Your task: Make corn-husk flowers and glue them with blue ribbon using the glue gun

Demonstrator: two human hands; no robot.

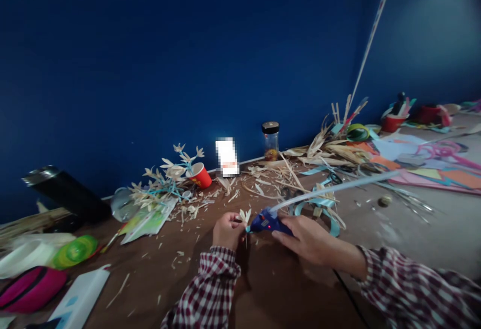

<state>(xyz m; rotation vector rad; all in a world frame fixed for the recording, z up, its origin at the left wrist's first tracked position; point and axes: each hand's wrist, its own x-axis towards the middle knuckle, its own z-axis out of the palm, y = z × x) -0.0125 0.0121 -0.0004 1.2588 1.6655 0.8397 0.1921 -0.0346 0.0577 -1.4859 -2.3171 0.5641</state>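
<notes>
My left hand [226, 230] pinches a small pale flower [245, 215] that looks made of dried corn husk, its petals pointing up. My right hand [306, 238] is wrapped round a blue hot glue gun [268, 221] with a small red light on its side. The gun's nozzle reaches the base of the flower; whether it touches cannot be made out. A long translucent glue stick [330, 188] sticks out of the back of the gun toward the upper right. Finished-looking husk flowers on blue stems [161, 186] lie to the left, beside a red paper cup [200, 175].
Husk scraps litter the brown table [203, 269]. A lidded jar [270, 141] and a blurred bright screen [227, 157] stand against the blue partition [188, 68]. Husk bundles [330, 151] and coloured paper [402, 148] lie right; a black bottle [67, 191] leans left. A cord [349, 294] trails below my right arm.
</notes>
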